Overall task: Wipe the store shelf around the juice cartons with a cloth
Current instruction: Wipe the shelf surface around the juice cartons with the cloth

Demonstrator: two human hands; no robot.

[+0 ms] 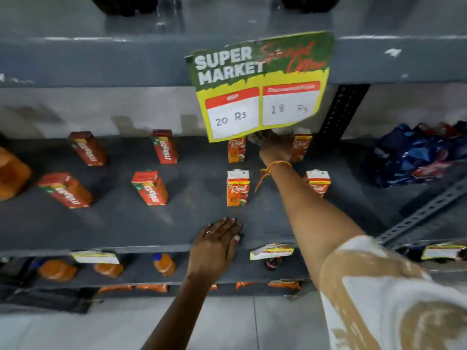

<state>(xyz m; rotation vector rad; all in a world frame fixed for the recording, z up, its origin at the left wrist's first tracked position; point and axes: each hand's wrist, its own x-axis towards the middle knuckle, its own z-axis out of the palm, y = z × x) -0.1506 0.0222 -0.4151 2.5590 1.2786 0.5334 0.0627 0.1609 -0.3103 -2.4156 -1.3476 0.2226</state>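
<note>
head view: we note the right hand (276, 147) clenched on a crumpled grey cloth (257, 138), soft and light, behind the front orange juice carton (237, 188); left hand (217, 245) flat, released, before it.

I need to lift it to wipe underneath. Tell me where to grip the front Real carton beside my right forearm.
Grip the front Real carton across its two narrow sides, near the top, coming from the front edge of the shelf. It stands upright with clear space on both sides, and your left hand rests just before it.
</note>
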